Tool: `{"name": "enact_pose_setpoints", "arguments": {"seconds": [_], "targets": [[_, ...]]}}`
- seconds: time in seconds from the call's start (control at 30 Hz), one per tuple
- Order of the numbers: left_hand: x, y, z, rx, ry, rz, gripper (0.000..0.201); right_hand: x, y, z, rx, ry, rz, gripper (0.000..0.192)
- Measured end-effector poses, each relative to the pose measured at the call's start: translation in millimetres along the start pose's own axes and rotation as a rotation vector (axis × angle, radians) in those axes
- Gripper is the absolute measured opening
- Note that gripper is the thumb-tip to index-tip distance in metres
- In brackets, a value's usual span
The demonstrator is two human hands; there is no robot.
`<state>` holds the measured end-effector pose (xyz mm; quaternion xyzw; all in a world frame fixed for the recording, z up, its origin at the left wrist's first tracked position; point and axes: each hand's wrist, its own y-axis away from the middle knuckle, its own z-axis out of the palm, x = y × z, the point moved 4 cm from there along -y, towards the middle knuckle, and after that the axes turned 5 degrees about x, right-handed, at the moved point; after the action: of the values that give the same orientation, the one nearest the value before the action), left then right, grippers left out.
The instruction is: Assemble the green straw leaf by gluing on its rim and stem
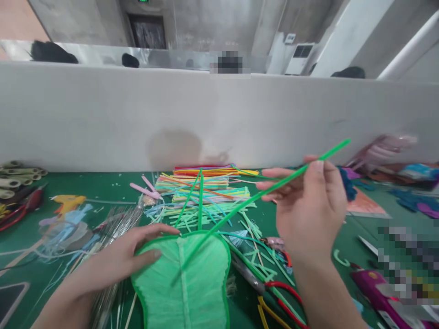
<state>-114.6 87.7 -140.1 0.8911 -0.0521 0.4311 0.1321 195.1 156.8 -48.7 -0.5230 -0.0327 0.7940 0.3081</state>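
Pinching a long green pipe-cleaner stem (260, 194) in our right hand (308, 214), our flat left hand (120, 260) steadies the already-edged green mesh leaf (185, 283); stem unattached.

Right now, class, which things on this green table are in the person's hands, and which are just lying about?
In hand:
left hand pressing the green leaf shape
right hand pinching a green pipe cleaner

Lying about:
pile of coloured pipe cleaners
yellow glue gun
red-handled pliers
bundle of wires
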Motion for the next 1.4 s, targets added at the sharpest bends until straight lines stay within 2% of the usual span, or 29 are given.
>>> {"name": "enact_pose_setpoints", "arguments": {"seconds": [0.17,0.3,0.53,0.67,0.8,1.03,1.1,1.4], "targets": [[22,-19,11.7,0.054,-0.007,0.036,0.035,21,13,-47,0.199,-0.008,0.115,0.027],[42,-26,23.3,0.008,-0.042,0.074,0.026,22,12,-64,0.282,0.01,0.102,0.025],[48,-38,29.7,0.004,-0.062,0.023,0.029,24,19,-66,0.28,0.06,0.114,0.018],[43,-39,30.8,0.027,-0.038,-0.001,0.028,31,24,-63,0.273,0.071,0.119,0.017],[34,-37,27.1,0.098,-0.044,-0.035,0.035,33,27,-61,0.257,0.083,0.092,0.018],[42,-34,23.5,0.112,-0.041,0.074,0.029,33,34,-58,0.225,0.112,0.061,0.017],[43,-34,22.7,0.133,-0.024,0.077,0.028,33,34,-59,0.227,0.113,0.063,0.016],[38,-35,21.3,0.09,-0.014,0.059,0.029,28,34,-66,0.267,0.136,0.046,0.013]]}}
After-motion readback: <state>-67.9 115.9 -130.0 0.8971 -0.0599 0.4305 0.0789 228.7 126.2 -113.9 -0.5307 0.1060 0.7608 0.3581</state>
